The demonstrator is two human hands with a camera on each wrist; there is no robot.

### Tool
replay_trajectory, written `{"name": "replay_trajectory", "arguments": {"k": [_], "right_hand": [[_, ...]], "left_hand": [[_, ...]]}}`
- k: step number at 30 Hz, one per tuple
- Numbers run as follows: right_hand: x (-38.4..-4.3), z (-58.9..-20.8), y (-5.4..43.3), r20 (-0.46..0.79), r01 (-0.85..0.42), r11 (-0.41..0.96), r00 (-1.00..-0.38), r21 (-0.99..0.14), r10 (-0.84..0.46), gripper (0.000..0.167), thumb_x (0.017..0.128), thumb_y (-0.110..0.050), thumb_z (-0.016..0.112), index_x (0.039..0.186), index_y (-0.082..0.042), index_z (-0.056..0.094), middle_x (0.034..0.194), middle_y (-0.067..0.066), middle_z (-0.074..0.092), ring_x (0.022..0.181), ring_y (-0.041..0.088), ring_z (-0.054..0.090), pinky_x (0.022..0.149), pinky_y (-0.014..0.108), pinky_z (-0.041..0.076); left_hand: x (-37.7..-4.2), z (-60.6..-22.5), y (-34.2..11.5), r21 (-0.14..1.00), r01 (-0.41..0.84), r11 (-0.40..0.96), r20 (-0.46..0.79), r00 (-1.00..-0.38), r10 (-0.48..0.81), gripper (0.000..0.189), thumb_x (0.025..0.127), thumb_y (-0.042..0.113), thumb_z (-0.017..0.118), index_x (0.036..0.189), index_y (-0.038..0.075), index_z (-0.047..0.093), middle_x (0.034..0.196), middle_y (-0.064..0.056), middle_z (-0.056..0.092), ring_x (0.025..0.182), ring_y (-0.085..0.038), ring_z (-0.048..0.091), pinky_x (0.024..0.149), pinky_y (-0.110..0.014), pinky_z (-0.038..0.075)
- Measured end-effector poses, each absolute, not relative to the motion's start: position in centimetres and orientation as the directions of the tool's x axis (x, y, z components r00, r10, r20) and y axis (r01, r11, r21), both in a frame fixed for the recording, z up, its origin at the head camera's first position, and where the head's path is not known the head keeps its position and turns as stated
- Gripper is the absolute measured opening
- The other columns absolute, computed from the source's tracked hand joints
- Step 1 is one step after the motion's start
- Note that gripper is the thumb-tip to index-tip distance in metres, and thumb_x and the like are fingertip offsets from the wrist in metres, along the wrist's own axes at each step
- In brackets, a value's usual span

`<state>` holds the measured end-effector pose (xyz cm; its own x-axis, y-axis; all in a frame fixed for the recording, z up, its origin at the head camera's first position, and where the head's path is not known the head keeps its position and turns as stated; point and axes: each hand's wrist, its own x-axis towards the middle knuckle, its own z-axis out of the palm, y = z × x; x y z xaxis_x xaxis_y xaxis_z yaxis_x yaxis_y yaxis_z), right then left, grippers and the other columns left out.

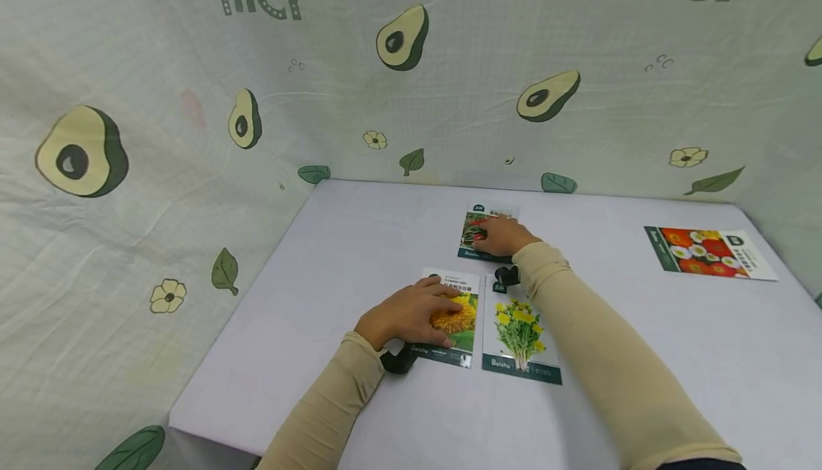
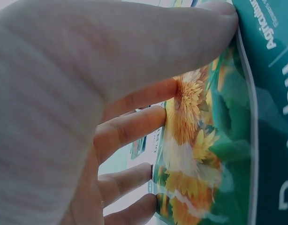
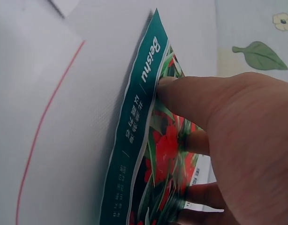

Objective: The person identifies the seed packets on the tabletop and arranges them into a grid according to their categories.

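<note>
My left hand (image 1: 411,313) lies over a seed packet with a yellow-orange sunflower picture (image 1: 467,334), its thumb and spread fingertips touching the printed front. In the left wrist view the thumb rests by the packet's green lower band (image 2: 270,93). Farther back, my right hand (image 1: 504,236) touches a seed packet with red flowers (image 1: 471,226); thumb and fingertips press on its face in the right wrist view, and the green lower edge (image 3: 139,108) looks slightly raised. A seed packet with yellow flowers (image 1: 521,338) lies beside the sunflower one, partly under the right forearm.
Another seed packet, with red, orange and white flowers (image 1: 706,252), lies sideways at the table's right. The white table (image 1: 308,277) meets an avocado-print cloth (image 1: 475,113) at the back and left. Black wrist straps show at both wrists.
</note>
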<state>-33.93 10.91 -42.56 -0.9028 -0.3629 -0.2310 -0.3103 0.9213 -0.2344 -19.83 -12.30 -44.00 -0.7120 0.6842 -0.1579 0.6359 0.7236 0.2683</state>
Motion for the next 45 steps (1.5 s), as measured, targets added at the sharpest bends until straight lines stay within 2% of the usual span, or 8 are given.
{"name": "replay_trajectory", "arguments": {"k": [8, 37, 45], "right_hand": [[-34.0, -42.3, 10.2, -0.232, -0.310, 0.921, -0.903, -0.235, -0.363, 0.066, 0.099, -0.043, 0.060, 0.146, 0.002, 0.048, 0.144, 0.027, 0.049, 0.133, 0.047, 0.043, 0.107, 0.061, 0.037], [-34.1, -42.8, 8.5, -0.233, -0.295, 0.933, -0.911, -0.207, -0.340, 0.067, 0.100, -0.047, 0.057, 0.151, -0.006, 0.046, 0.148, 0.031, 0.042, 0.134, 0.052, 0.038, 0.107, 0.063, 0.034], [-34.0, -42.8, 8.2, -0.232, -0.302, 0.929, -0.908, -0.211, -0.348, 0.057, 0.102, -0.034, 0.051, 0.152, -0.006, 0.044, 0.150, 0.032, 0.038, 0.134, 0.053, 0.037, 0.109, 0.064, 0.033]], "left_hand": [[-20.0, -44.0, -12.3, 0.267, 0.644, 0.717, -0.156, -0.705, 0.691, 0.066, 0.084, 0.054, 0.075, 0.143, 0.029, 0.059, 0.154, 0.011, 0.042, 0.148, -0.026, 0.026, 0.116, -0.045, 0.030], [-20.2, -44.0, -12.5, 0.274, 0.652, 0.707, -0.159, -0.695, 0.702, 0.066, 0.084, 0.055, 0.075, 0.142, 0.029, 0.059, 0.155, 0.011, 0.041, 0.148, -0.026, 0.027, 0.116, -0.047, 0.030], [-20.3, -44.2, -12.6, 0.273, 0.653, 0.707, -0.160, -0.693, 0.702, 0.067, 0.084, 0.056, 0.075, 0.143, 0.029, 0.059, 0.155, 0.011, 0.040, 0.149, -0.026, 0.026, 0.116, -0.046, 0.029]]}}
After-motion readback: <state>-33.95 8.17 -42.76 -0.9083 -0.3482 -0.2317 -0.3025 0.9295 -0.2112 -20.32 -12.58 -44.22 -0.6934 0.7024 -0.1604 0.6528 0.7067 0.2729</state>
